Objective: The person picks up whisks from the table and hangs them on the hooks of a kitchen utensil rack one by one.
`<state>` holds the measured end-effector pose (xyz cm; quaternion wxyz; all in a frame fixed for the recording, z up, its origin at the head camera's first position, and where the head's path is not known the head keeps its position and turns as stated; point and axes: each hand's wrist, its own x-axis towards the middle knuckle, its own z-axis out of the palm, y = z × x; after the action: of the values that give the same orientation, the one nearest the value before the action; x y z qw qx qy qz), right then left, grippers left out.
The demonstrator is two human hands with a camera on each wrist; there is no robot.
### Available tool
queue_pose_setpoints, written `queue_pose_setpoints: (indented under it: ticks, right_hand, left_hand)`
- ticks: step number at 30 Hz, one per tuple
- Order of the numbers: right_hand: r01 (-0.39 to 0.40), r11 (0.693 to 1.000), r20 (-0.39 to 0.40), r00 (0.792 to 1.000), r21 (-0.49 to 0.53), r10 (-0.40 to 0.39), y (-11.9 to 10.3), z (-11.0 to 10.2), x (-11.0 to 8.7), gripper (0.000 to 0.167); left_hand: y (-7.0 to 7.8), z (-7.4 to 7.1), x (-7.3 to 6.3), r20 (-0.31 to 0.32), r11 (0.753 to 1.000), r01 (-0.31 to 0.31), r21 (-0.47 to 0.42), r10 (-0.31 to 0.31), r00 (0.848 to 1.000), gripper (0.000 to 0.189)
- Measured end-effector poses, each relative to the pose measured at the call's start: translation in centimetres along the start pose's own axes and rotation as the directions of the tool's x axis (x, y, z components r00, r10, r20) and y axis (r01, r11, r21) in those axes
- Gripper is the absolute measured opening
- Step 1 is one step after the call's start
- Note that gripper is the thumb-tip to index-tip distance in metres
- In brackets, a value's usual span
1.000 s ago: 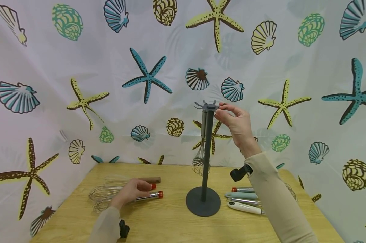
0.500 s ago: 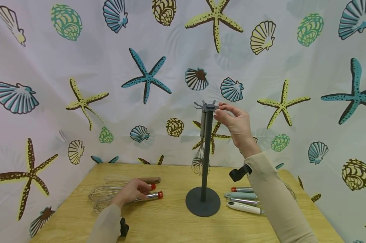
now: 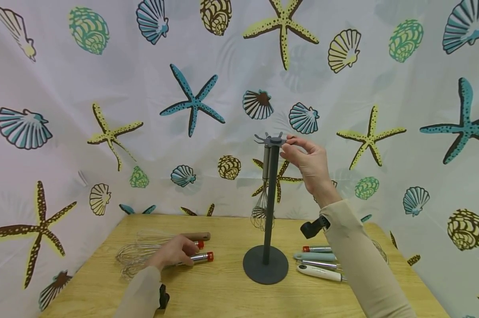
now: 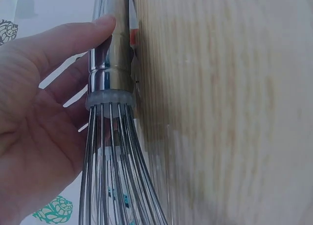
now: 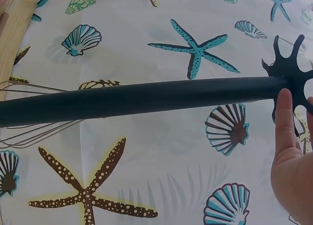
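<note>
My left hand grips the front whisk at the left of the table; its metal handle ends in a red cap. In the left wrist view the thumb lies across the steel handle, with the fingers behind it and the wires fanning below. My right hand pinches a hook at the top of a dark grey utensil stand. The right wrist view shows the thumb against the hook ring. A metal-handled whisk hangs from the stand's left side.
Beside the left hand lie a wooden-handled whisk and another red-capped whisk. Right of the round base are several utensils, among them a light blue handle and a white handle. A shell-patterned curtain stands behind the table.
My left hand has shifted slightly, its fingertips lower around the front whisk's handle. The right hand keeps its place on the stand's hook.
</note>
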<state>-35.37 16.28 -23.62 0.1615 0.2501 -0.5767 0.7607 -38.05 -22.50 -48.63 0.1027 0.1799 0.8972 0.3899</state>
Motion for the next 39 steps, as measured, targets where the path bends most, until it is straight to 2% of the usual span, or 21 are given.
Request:
queue_pose_setpoints:
  ticks: [6, 13, 25, 32, 39]
  right_hand:
    - [-0.015, 1.000, 0.001, 1.000, 0.014, 0.015, 0.0, 0.2, 0.1, 0.012]
    - [-0.023, 1.000, -0.006, 1.000, 0.012, 0.023, -0.1, 0.4, 0.1, 0.012]
    - [-0.035, 0.999, -0.003, 0.999, 0.015, 0.035, 0.1, 0.3, 0.0, 0.009]
    - [-0.033, 0.999, 0.003, 0.999, 0.026, 0.033, 0.1, 0.4, -0.2, 0.013]
    - [-0.027, 0.999, 0.000, 1.000, 0.035, 0.027, 0.0, 0.5, -0.3, 0.013]
  left_hand:
    - [0.2, -0.1, -0.2, 0.001, 0.999, -0.006, -0.036, 0.006, 1.000, 0.032]
    - [0.9, -0.5, -0.3, -0.034, 0.997, -0.063, -0.038, 0.062, 0.997, 0.035]
    - [3.4, 0.0, 0.0, -0.086, 0.982, -0.151, -0.114, 0.141, 0.986, 0.033]
    - [4.3, 0.1, 0.2, -0.119, 0.978, -0.138, -0.154, 0.120, 0.986, 0.037]
    - [5.4, 0.1, 0.5, -0.194, 0.964, -0.195, -0.180, 0.159, 0.968, 0.038]
